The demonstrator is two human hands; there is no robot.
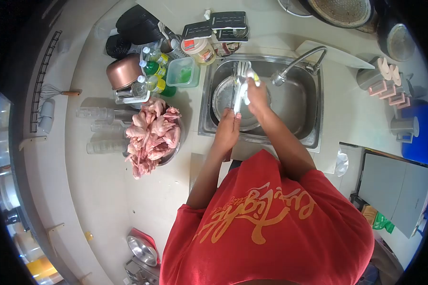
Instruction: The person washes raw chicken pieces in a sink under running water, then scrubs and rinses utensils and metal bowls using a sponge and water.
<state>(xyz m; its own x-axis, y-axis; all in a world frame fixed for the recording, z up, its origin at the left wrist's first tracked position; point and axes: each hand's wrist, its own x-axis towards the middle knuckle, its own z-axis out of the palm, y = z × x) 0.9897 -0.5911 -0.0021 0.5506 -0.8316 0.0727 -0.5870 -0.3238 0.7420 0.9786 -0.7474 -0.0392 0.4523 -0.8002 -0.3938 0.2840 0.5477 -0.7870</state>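
Observation:
Over the sink (314, 114), my left hand (229, 127) is closed around the lower end of a fork (243, 69), whose tines point away from me. Other slim utensils may be bundled with it; I cannot make them out. My right hand (257, 97) is closed on a white and yellow-green sponge or cloth (254, 77) beside the fork. Below both hands, a round metal pan (217, 101) sits in the left part of the sink. The hands and forearms hide part of it.
A curved faucet (292, 68) reaches over the sink from the back right. To the left, raw chicken pieces (154, 133) are heaped in a metal bowl (173, 154). Several bottles (153, 69), a plastic tub (182, 73) and drinking glasses (104, 146) stand nearby.

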